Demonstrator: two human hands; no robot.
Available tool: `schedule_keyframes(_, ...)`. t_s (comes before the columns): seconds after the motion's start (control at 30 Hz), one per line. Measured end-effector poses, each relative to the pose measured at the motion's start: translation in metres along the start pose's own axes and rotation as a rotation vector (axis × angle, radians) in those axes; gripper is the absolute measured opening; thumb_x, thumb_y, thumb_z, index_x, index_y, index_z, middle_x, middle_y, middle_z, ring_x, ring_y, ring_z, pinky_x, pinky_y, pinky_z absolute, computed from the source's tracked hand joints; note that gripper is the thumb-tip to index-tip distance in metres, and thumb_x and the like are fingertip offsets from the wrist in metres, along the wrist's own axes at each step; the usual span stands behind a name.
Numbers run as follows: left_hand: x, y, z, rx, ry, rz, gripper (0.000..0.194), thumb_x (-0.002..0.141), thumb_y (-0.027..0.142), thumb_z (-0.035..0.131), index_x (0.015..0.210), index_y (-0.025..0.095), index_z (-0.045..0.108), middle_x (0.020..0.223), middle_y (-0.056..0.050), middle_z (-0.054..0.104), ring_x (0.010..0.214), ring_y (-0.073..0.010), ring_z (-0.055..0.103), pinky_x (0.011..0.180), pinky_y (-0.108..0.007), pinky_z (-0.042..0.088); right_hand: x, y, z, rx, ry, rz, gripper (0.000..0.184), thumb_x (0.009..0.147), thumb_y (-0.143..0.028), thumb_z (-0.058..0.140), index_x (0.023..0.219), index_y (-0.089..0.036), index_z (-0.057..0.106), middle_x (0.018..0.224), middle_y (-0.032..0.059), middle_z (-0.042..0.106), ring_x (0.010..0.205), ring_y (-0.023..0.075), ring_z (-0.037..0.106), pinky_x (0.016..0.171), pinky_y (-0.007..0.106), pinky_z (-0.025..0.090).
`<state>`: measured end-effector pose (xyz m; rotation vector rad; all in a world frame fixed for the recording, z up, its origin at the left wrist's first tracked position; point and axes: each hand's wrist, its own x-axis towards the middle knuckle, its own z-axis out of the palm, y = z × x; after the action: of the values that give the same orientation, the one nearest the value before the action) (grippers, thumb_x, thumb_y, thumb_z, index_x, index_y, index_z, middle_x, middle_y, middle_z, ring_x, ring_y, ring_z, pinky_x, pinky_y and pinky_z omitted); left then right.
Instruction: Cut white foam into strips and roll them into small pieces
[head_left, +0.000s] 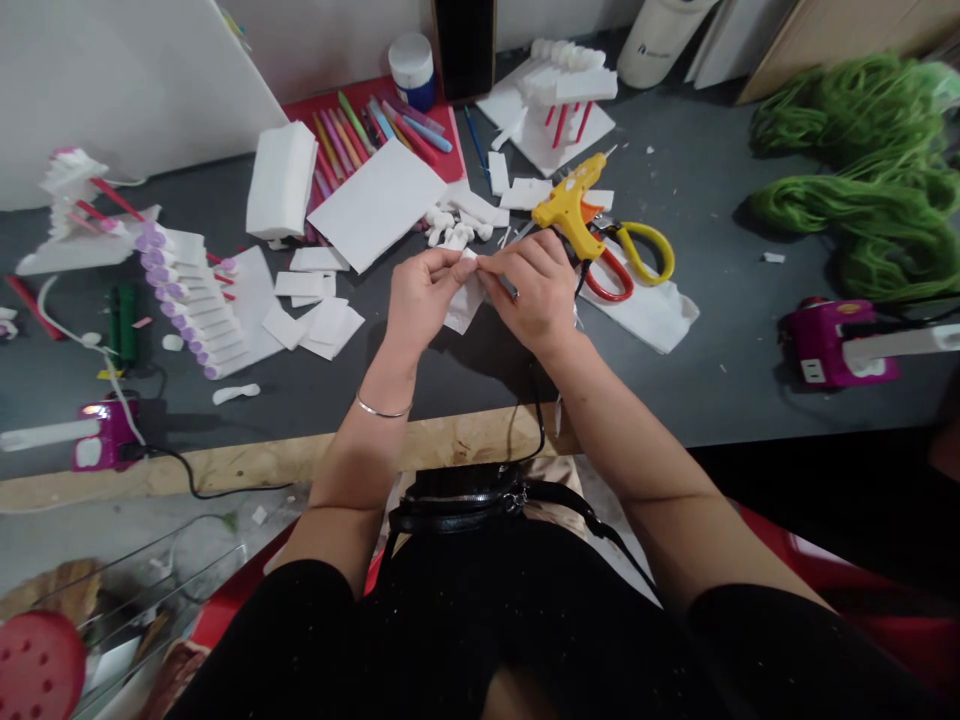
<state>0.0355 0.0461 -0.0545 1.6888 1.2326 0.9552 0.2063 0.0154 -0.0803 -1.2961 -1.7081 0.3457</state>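
Observation:
Both my hands meet above the grey table [465, 380] and pinch a small white foam piece [463, 305] between them. My left hand [420, 295] grips its upper left edge with closed fingers. My right hand [534, 290] is closed on the piece's right side, and a thin grey tool tip shows under its fingers. A yellow glue gun [568, 210] lies just beyond my right hand, next to red and yellow scissors [630, 262]. Small white foam bits [450, 228] lie just past my fingertips.
White foam sheets [375, 205], a foam block [281, 180] and cut squares [319, 320] lie left of centre. Coloured pens sit on a red tray [375, 125]. Foam models with purple caps [184, 300] stand left. Green yarn [870, 160] is right. Purple devices [832, 345] flank the wooden edge.

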Motion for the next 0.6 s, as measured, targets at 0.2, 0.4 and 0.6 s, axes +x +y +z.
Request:
schedule_keyframes(0.2, 0.0, 0.001, -0.004, 0.001, -0.042, 0.044, 0.044, 0.092, 0.063, 0.069, 0.097, 0.02, 0.076, 0.077, -0.003, 0.074, 0.07, -0.0165, 0.065, 0.06, -0.026, 0.047, 0.003, -0.002, -0.007, 0.098, 0.022, 0.0, 0.032, 0.105, -0.051, 0.054, 0.109, -0.027, 0.076, 0.105, 0.0062, 0.078, 0.1, 0.0245, 0.071, 0.099, 0.048, 0.056)
schedule_keyframes(0.4, -0.001, 0.005, -0.002, 0.056, -0.014, 0.031, 0.042, 0.09, 0.062, 0.073, 0.084, 0.021, 0.074, 0.062, 0.0, 0.064, 0.061, -0.0143, 0.056, 0.054, -0.027, 0.038, 0.004, 0.003, -0.004, 0.21, -0.003, 0.097, 0.038, 0.1, -0.059, 0.062, 0.1, -0.025, 0.078, 0.094, 0.0037, 0.079, 0.085, 0.0182, 0.069, 0.082, 0.036, 0.057)
schedule_keyframes(0.6, -0.001, 0.005, -0.004, 0.067, -0.033, 0.09, 0.045, 0.096, 0.062, 0.065, 0.085, 0.019, 0.075, 0.065, -0.001, 0.063, 0.061, -0.0131, 0.054, 0.054, -0.026, 0.037, 0.005, 0.008, 0.001, 0.44, 0.052, 0.242, 0.055, 0.086, -0.076, 0.07, 0.094, -0.022, 0.077, 0.082, -0.001, 0.073, 0.07, 0.011, 0.061, 0.065, 0.026, 0.05)
